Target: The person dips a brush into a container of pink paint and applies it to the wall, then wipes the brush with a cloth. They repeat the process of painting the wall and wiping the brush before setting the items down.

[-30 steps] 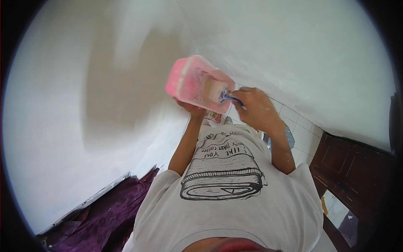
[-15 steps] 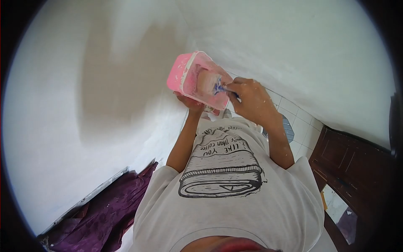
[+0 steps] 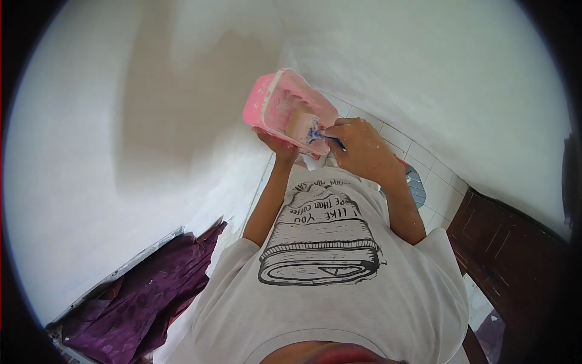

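Observation:
My left hand (image 3: 277, 144) is closed under the near side of a pink plastic tub (image 3: 259, 100) and holds it tilted, its open side toward me. White paint streaks the tub's rim and inner walls. Between the fingers of my right hand (image 3: 364, 147) is the blue handle of a wide paintbrush (image 3: 314, 130). Its pale bristles are inside the tub, against the lower inner wall near the rim. Small white specks dot my right hand.
A white wall (image 3: 73, 158) with a greyish area stands to the left, meeting another wall (image 3: 424, 67) at a corner. Purple cloth (image 3: 145, 291) lies at the lower left. Dark wooden furniture (image 3: 503, 242) stands at the right, over white floor tiles (image 3: 433, 182).
The paintbrush has shifted down and slightly right inside the tub, toward its near rim. The tub has moved slightly up, and my right hand has turned a little.

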### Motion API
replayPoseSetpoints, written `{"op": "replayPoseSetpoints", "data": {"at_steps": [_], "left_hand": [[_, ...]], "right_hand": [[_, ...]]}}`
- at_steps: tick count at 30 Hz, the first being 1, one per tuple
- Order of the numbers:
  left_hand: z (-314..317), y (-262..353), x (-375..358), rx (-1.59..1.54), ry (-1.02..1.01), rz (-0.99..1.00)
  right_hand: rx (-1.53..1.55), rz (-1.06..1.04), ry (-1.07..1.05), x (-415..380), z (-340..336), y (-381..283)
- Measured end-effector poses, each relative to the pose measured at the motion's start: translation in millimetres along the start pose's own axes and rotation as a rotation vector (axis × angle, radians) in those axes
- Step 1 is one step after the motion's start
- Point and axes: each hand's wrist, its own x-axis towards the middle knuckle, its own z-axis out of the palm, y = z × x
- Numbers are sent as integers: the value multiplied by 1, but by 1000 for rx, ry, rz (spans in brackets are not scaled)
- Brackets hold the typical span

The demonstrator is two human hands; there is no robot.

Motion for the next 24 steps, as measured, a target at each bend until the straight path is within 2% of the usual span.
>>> {"op": "replayPoseSetpoints", "data": {"at_steps": [2, 3, 5, 9, 11, 12, 14, 15, 17, 19, 23, 24], "left_hand": [[2, 11, -6, -142, -93, -148], [1, 14, -9, -135, -83, -157], [-6, 17, -8, -107, 7, -266], [-45, 12, -18, -94, 115, -332], [-82, 0, -33, 363, -6, 134], [-93, 7, -40, 375, -1, 107], [-117, 30, -62, 228, 80, -171], [-125, 38, -62, 234, 86, -180], [-141, 58, -66, -55, 289, -468], [-159, 67, -74, -24, 318, -505], [-185, 70, -84, 36, 350, -531], [-196, 70, -89, 23, 356, -581]], "right_hand": [[109, -23, -33, 2, -1, 1], [118, -18, -43, 3, -4, 1], [272, 190, -138, 8, -11, 4], [546, 280, -126, -3, -5, 21], [667, 342, -125, -17, 21, 45], [679, 372, -123, -24, 35, 56], [644, 451, -91, -35, 70, 69], [586, 481, -29, -33, 91, 80], [535, 458, -11, -36, 138, 102], [731, 716, -114, -30, 169, 109], [686, 670, -60, -7, 267, 147], [525, 604, -55, 4, 287, 150]]}}
